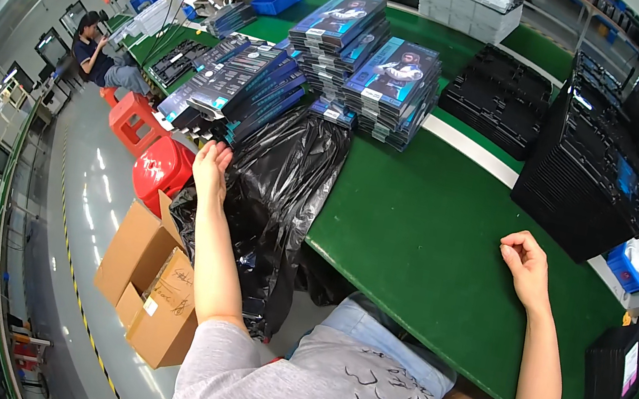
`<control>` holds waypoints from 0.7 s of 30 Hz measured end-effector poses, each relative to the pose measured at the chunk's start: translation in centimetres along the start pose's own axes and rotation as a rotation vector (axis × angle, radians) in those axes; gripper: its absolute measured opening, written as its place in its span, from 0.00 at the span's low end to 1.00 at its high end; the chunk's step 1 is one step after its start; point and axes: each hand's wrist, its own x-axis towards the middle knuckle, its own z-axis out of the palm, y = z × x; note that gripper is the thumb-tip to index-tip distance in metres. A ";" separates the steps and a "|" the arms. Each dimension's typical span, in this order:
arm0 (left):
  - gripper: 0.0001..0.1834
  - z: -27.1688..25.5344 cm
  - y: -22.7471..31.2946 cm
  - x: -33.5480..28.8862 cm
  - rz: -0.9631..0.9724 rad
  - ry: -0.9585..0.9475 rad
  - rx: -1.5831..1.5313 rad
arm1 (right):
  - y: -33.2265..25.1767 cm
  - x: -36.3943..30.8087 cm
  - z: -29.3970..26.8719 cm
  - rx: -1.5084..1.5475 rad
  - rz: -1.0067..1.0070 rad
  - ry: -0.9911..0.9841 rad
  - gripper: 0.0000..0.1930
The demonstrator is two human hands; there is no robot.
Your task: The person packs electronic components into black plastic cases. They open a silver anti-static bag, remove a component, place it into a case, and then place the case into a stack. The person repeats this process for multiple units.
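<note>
My left hand [211, 167] is raised beside a pile of flat, dark blue printed boxes [242, 83], its fingers stretched out and nothing visible in them. Whether the fingertips touch the lowest boxes I cannot tell. Next to that hand, a black plastic bag [292, 160] hangs over the edge of the green table. My right hand [525, 268] is at the table's right side, fingers curled in and holding nothing that I can see. Two more stacks of the boxes, a tall one [337, 27] and a lower one [395, 85], stand farther back.
Black moulded trays are stacked high at the right [585, 169] and lower behind [499, 94]. A blue bin [629, 263] holds white tissue. Left of the table are an open cardboard box [151, 281] and red stools [162, 170]. A seated person [96, 58] is farther off.
</note>
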 end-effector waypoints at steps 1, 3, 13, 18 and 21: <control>0.25 0.2 0.0 0.1 -0.011 -0.022 0.014 | 0.0 0.0 0.0 -0.001 0.005 -0.001 0.02; 0.26 0.4 0.1 0.3 -0.033 -0.063 0.042 | 0.1 0.0 -0.1 -0.003 0.013 -0.004 0.02; 0.33 1.1 1.1 0.1 0.013 -0.014 0.398 | -0.3 0.0 0.1 -0.042 0.000 -0.006 0.02; 0.44 2.7 1.4 0.3 0.505 0.028 0.634 | -0.3 -0.1 0.1 -0.046 0.000 -0.005 0.02; 0.46 2.9 1.7 0.9 0.500 -0.096 0.527 | -0.4 -0.1 0.2 -0.078 -0.008 -0.005 0.02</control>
